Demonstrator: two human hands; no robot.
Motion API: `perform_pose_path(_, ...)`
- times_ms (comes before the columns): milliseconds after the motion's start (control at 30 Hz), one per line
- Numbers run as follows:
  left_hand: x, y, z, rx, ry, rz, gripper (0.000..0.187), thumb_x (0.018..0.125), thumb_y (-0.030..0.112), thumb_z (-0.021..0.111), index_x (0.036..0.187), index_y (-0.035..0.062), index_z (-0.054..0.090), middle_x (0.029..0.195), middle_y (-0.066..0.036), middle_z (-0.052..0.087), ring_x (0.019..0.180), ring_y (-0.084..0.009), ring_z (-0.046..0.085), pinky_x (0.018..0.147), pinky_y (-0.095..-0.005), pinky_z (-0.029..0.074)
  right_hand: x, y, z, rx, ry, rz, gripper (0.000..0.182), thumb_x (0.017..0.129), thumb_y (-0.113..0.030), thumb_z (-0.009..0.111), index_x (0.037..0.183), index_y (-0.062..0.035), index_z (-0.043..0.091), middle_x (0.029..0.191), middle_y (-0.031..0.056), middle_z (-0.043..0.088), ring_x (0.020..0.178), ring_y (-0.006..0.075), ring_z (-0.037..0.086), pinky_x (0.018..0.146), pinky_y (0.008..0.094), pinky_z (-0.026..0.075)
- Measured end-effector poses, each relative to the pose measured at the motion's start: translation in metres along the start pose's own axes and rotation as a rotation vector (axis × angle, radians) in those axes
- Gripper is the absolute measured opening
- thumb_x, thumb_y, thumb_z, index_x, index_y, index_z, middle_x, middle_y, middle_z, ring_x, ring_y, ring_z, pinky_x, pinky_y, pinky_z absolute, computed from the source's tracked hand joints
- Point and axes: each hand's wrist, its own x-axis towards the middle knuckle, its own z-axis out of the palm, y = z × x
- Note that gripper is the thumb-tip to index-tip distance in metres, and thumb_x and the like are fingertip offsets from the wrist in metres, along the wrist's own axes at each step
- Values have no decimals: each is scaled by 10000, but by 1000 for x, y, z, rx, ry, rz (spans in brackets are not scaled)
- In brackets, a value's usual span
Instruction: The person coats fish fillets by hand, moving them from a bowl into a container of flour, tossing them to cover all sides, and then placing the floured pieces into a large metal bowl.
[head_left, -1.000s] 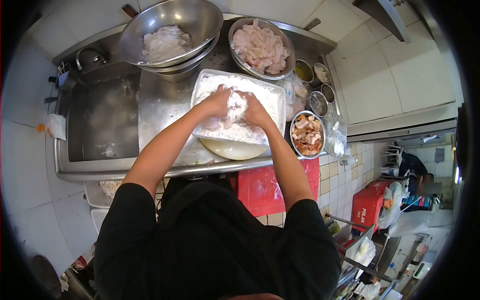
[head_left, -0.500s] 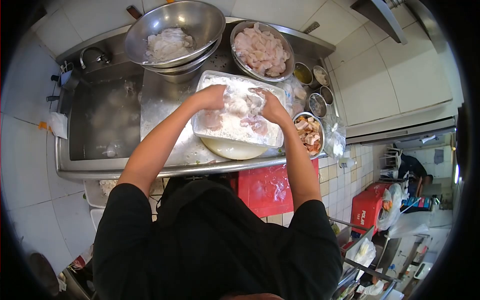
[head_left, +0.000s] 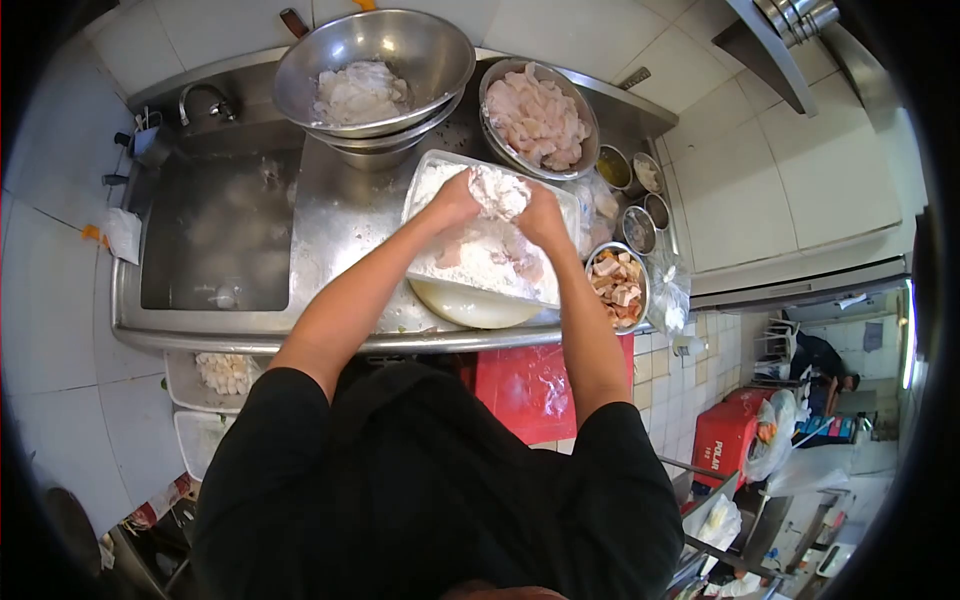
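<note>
A white rectangular tray (head_left: pixel 425 262) of flour stands on the steel counter, partly over a round pale lid or board (head_left: pixel 475 308). At the tray's far side, my left hand (head_left: pixel 457 198) and my right hand (head_left: pixel 541 215) close from both sides on a clump of floured meat (head_left: pixel 498 192). Flour coats the clump and hides the shape of its pieces. Nearer me in the tray lie more meat pieces (head_left: pixel 520 262), pinkish under the flour. Most of my fingertips are buried or turned away.
Behind the tray is a bowl of raw pale meat slices (head_left: pixel 540 115). Stacked steel bowls (head_left: pixel 440 40) hold floured pieces at back left. A sink (head_left: pixel 215 240) is leftward. To the right are a bowl of cut meat (head_left: pixel 618 290) and small tins (head_left: pixel 638 228). A distant person (head_left: pixel 825 360) bends over.
My hands have come closer together towards the tray's far side, gathering the floured meat between them. The head view has shifted slightly, so the counter sits lower and further right.
</note>
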Motion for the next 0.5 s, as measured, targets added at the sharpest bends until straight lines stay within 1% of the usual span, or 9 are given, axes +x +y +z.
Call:
perform_pose_path(33,-6,21,-8,1,-54,-108,429,747,98,671,1155,1,578,1119,-156,637,1027,-241,601,916,-336,445,-3,-6,-12,39,-25,8,425,748,-217,692,1112,-7,632,1047,249,630,1019,387,594,880,389,470)
perform_pose_path(100,0,10,-22,205,-70,-178,445,742,82,652,1169,-14,571,1112,-190,637,1035,-272,605,916,-341,447,-9,-20,-35,99,-186,34,502,719,-170,721,1182,-20,596,1085,249,620,1054,371,586,913,371,457)
perform_pose_path(133,-9,26,-35,238,-186,-178,551,733,95,646,1253,-21,503,1201,-266,565,1063,-344,591,939,-352,446,-14,-10,-39,40,-229,19,577,699,-158,736,1233,-35,554,1143,262,582,1094,378,559,936,376,445)
perform_pose_path(233,-38,26,-39,750,-396,-164,683,705,30,616,1343,-44,380,1377,-363,320,1094,-414,561,930,-385,466,-30,21,-36,-127,-313,-11,808,646,-125,770,1371,-82,414,1307,300,443,1208,414,459,1002,397,403)
perform_pose_path(300,-60,34,-29,730,-416,-275,815,686,9,630,1409,-19,254,1425,-370,167,1145,-442,512,959,-390,453,-51,28,-27,-229,-310,-5,947,622,-108,778,1442,-115,304,1400,324,316,1275,456,368,1044,419,368)
perform_pose_path(333,-64,37,-25,719,-424,-331,886,676,-2,637,1442,-6,190,1449,-373,91,1171,-457,488,973,-393,447,-57,33,-15,-135,-324,5,1008,612,-138,789,1465,-151,253,1424,352,221,1305,504,286,1063,448,344)
perform_pose_path(433,-47,-5,0,641,-296,-293,1074,635,56,727,1487,61,74,1467,-325,119,1286,-434,378,1038,-388,390,-59,24,18,-213,-216,118,980,625,-143,780,1462,-166,270,1391,358,265,1289,511,305,1062,447,344)
perform_pose_path(467,-42,-15,5,597,-262,-241,1035,647,79,745,1474,45,123,1439,-332,181,1256,-450,399,1034,-382,391,-59,18,23,-165,-142,121,899,639,-138,764,1429,-163,336,1358,369,299,1272,503,336,1055,439,354)
perform_pose_path(500,-42,-9,7,521,-225,-166,973,662,81,739,1453,37,175,1419,-312,238,1235,-419,428,1023,-372,396,-59,15,24,-133,-129,113,852,646,-132,756,1405,-150,368,1346,370,314,1259,498,354,1048,434,360)
